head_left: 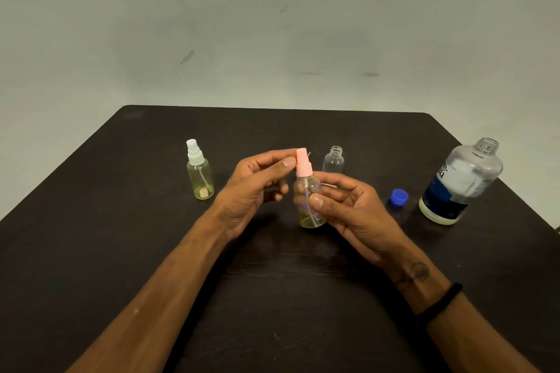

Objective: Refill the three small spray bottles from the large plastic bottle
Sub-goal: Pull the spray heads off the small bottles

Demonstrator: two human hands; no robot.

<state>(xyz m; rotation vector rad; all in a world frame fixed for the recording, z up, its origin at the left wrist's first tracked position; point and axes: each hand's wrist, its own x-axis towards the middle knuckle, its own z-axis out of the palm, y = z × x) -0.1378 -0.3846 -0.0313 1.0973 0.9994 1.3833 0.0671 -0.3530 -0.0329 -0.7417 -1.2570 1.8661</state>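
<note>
Fingers (pixel 283 162) of the left hand (pixel 254 188) are pinched on the pink sprayer cap (pixel 303 163); the clear round spray bottle (pixel 309 200) is gripped by the right hand (pixel 351 209), held upright above the dark matte worktop (pixel 272 281), cap upward, long axis vertical, yellowish liquid low inside.

A dark table (pixel 151 221) stands against a pale, scuffed wall (pixel 272 24).

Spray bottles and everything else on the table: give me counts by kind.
Small spray bottles: 3 (white-topped, pink-topped in the hands, open one)
Large plastic bottle: 1
Blue cap: 1
Total: 5
</note>
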